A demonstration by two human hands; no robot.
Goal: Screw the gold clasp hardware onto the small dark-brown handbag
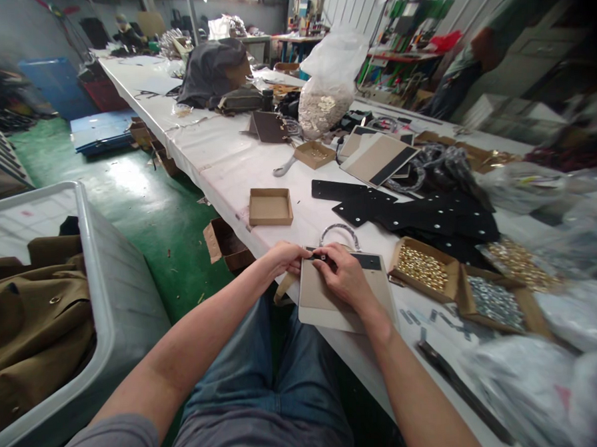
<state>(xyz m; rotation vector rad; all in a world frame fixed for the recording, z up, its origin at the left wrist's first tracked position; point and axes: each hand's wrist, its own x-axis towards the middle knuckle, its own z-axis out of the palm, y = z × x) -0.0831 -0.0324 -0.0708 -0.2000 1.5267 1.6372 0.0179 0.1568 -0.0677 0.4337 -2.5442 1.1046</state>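
Observation:
A beige panel point(327, 307) with a black strip along its far side lies at the table's near edge, partly over it. My left hand point(289, 256) is closed at the panel's far left corner, its fingertips pinching a small dark piece. My right hand point(342, 272) rests over the panel, thumb and fingers pinched on a small dark part beside the left fingertips. What exactly the fingertips hold is too small to make out. A plastic-wrapped curved handle point(339, 228) stands out beyond the panel's far edge.
Boxes of gold studs point(423, 265) and silver pieces point(495, 301) sit right of the panel. Black strips point(418, 214) and an open cardboard box point(270, 207) lie beyond. A grey bin point(118, 313) stands left. A person point(484, 47) is at the back right.

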